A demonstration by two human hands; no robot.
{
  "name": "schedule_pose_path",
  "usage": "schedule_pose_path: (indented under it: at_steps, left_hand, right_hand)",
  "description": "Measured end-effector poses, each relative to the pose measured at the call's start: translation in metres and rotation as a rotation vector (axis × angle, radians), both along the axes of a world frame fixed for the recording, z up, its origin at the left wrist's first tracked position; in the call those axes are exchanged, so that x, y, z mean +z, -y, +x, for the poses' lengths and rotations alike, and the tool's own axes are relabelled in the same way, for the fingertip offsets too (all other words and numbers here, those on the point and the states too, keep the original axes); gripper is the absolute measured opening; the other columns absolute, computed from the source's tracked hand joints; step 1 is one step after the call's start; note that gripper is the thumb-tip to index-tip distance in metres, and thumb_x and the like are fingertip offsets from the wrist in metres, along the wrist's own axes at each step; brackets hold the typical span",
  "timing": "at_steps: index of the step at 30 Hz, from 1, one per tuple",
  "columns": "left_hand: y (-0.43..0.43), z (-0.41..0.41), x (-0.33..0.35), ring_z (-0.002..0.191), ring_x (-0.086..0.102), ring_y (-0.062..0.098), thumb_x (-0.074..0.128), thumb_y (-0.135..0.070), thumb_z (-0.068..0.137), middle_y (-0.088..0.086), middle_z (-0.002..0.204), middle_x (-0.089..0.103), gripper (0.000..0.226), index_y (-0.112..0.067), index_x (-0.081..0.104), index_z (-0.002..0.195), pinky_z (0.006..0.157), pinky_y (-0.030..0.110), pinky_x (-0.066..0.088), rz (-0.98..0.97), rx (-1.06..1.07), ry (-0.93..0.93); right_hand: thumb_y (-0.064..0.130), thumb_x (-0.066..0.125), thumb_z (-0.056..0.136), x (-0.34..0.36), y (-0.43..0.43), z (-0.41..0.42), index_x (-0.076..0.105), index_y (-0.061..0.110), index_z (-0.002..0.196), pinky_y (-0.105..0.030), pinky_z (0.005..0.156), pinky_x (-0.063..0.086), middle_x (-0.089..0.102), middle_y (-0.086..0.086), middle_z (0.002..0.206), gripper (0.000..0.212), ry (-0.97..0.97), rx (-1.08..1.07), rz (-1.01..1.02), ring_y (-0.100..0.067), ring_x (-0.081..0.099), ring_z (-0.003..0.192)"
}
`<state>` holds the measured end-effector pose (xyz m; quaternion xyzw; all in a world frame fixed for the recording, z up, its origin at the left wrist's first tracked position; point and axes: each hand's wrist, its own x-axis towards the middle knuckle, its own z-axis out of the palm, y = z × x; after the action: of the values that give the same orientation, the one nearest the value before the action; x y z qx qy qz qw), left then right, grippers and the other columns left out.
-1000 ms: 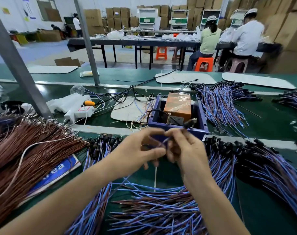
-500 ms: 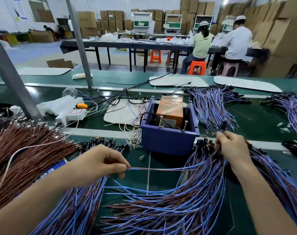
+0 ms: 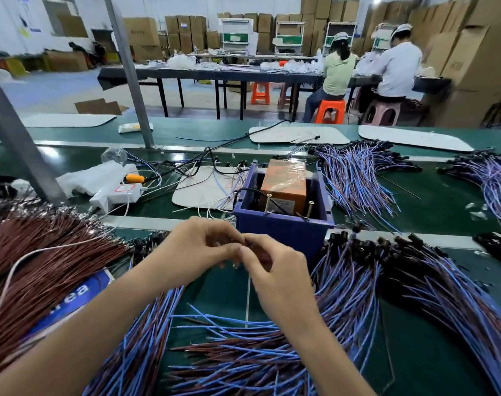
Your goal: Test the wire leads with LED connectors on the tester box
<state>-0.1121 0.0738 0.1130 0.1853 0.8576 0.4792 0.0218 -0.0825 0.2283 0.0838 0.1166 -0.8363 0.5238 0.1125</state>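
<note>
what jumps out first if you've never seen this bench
Heaps of blue and brown wire leads fan across the green table, nearest and to the right, with a brown wire bundle at left. In the middle, the left hand and right hand meet, fingers together, before the blue tester box.

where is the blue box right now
Head view, centre: the blue box stands on the belt just beyond the left hand and right hand. A white mat lies to its left, a pile of leads to its right.
</note>
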Motion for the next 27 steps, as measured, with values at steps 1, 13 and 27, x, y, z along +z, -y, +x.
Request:
schedule_pose_path:
  at_steps: [1, 13, 27]
  left_hand:
    - [-0.003, -0.002, -0.003, 0.053, 0.057, 0.006, 0.068, -0.009, 0.085, -0.003, 0.062, 0.067, 0.005, -0.013, 0.069, 0.087, 0.055, 0.015, 0.046, 0.053, 0.05, 0.005]
    - [-0.065, -0.015, -0.039, 0.057, 0.058, 0.004, 0.063, -0.017, 0.089, -0.008, 0.063, 0.067, 0.016, -0.019, 0.069, 0.075, 0.055, 0.018, 0.043, 0.529, 0.34, 0.331]
    - [-0.066, -0.043, -0.039, 0.036, 0.045, 0.006, 0.059, -0.009, 0.091, 0.001, 0.058, 0.067, 0.017, -0.008, 0.065, 0.076, 0.04, 0.017, 0.042, 0.569, 0.384, 0.367]
  right_hand:
    - [0.016, 0.066, 0.09, -0.004, 0.001, -0.002, 0.073, 0.022, 0.099, -0.018, 0.076, 0.053, 0.073, 0.007, 0.082, 0.013, 0.042, -0.031, -0.11, -0.004, 0.067, 0.078]
    - [0.004, 0.066, 0.088, -0.028, -0.004, -0.02, 0.064, 0.026, 0.075, -0.035, 0.067, 0.06, 0.069, 0.006, 0.067, 0.026, 0.027, -0.397, -0.417, -0.01, 0.069, 0.066]
    - [0.011, 0.058, 0.095, -0.037, -0.033, -0.03, 0.069, 0.02, 0.096, -0.035, 0.066, 0.058, 0.068, -0.005, 0.076, 0.014, 0.002, -0.616, -0.412, -0.014, 0.066, 0.062]
